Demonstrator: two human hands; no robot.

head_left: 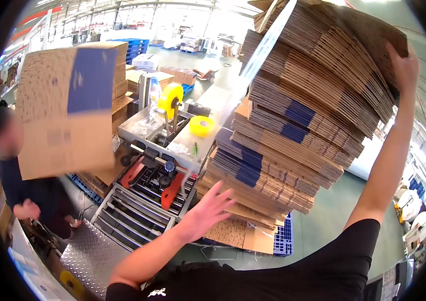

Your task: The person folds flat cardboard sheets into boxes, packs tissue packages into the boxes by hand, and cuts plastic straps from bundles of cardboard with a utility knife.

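Observation:
A tall stack of flattened cardboard boxes (298, 115), some with dark blue panels, leans in the centre right on a blue pallet (284, 236). High at the stack's right edge, my right hand (402, 62) grips the top cardboard sheet (373, 30). My left hand (208, 208) is spread and holds nothing, in front of the stack's lower left side. A pale translucent strip (268, 42) runs slanting past the stack's upper left side.
A roller conveyor with a taping machine (160, 175) and yellow tape rolls (202, 126) is left of the stack. Further left, a person (37, 200) stands beside a large brown and blue box (67, 110). A metal tread plate (92, 256) lies below.

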